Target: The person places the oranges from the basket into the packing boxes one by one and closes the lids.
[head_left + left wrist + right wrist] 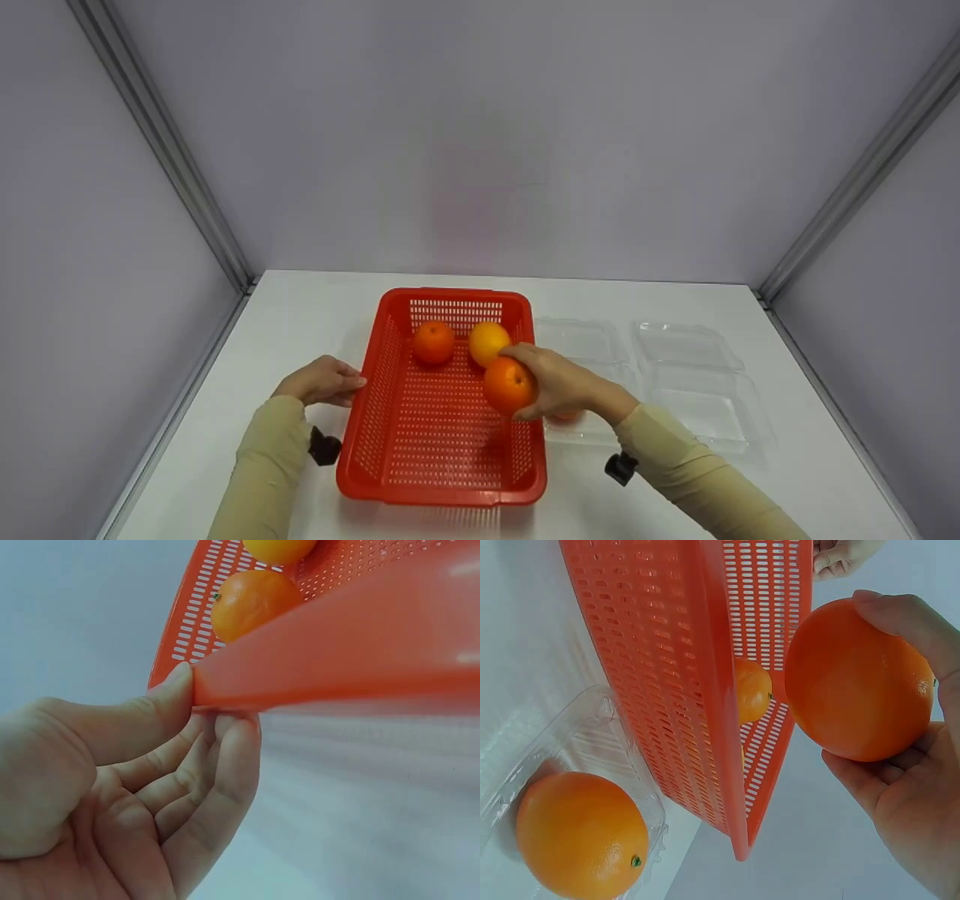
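My right hand (559,379) grips an orange (510,385) above the right side of a red plastic basket (442,491). In the right wrist view, thumb and fingers wrap around that orange (859,682). At the basket's left rim, my left hand (324,380) pinches the edge, thumb over the top and fingers beneath, as the left wrist view shows of the rim (337,652). Inside the basket, toward the far end, lie a deep-orange fruit (433,343) and a yellower orange (489,343). Another orange (583,835) sits in a clear plastic container (660,821) beside the basket, mostly hidden by my right hand in the head view.
A second clear container (697,405) lies with its lid open farther right on the white table (315,300). Grey-white panels (480,135) enclose the table at the back and both sides.
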### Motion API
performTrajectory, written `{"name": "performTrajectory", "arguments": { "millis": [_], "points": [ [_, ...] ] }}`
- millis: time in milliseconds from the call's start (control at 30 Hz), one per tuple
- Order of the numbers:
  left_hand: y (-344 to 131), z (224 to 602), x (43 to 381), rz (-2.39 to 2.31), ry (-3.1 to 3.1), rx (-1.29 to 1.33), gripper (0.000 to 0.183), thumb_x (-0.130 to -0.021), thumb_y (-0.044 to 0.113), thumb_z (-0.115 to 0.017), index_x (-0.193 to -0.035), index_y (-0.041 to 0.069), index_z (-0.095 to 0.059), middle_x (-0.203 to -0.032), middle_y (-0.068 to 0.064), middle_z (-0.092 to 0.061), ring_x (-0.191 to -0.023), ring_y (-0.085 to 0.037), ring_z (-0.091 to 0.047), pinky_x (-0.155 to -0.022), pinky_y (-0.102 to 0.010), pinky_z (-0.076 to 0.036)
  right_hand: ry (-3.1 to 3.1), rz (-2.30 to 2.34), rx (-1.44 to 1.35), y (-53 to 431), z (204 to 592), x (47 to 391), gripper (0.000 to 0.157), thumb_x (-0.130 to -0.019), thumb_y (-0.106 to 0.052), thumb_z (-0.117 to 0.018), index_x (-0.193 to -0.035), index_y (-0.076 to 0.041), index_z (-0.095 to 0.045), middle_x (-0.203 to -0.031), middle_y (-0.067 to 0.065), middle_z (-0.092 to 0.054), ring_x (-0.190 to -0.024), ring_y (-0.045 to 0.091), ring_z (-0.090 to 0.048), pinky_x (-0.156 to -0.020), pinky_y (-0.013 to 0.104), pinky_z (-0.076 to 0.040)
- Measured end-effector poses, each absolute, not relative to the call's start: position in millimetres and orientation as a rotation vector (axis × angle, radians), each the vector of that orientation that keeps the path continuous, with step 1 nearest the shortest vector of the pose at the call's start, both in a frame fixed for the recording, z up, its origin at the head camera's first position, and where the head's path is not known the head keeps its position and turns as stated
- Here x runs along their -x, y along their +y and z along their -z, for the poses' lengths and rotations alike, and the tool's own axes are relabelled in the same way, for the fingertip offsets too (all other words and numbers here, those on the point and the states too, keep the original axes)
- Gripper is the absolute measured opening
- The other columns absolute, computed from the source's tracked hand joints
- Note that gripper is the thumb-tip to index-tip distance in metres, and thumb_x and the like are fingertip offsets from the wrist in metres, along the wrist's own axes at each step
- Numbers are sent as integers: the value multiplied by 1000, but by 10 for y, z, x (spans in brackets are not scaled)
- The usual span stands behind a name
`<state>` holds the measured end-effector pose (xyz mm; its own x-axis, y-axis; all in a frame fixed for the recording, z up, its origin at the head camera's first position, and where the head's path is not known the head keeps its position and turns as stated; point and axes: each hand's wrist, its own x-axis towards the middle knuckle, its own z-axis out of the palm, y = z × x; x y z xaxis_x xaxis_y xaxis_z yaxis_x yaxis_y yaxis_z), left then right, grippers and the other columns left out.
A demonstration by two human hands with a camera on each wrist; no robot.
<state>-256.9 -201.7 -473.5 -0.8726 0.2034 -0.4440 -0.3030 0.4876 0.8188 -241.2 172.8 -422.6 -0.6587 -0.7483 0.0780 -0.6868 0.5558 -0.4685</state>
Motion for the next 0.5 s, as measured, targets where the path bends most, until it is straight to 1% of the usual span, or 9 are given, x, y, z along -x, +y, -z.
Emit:
{"name": "performTrajectory", "arguments": {
  "millis": [200,500],
  "points": [
    [-2008,4696,2542,-1359,2259,70,31,-90,12,-56,-107,-13,-58,-82,-10,-66,-68,-14,-65,-70,-31,-54,2673,722,1165,1787,4207,2393,82,-65,-27,-80,-132,-3,-39,-127,11,-48,-108,23,-51,-90,40,-45],
    [-2007,4700,2561,-1364,2242,74,28,-91,9,-55,-106,-14,-58,-79,-9,-63,-63,-11,-62,-67,-29,-54,2691,740,1153,1845,4203,2400,79,-65,-26,-80,-130,-5,-40,-123,9,-50,-103,22,-52,-86,38,-46]
  ]
}}
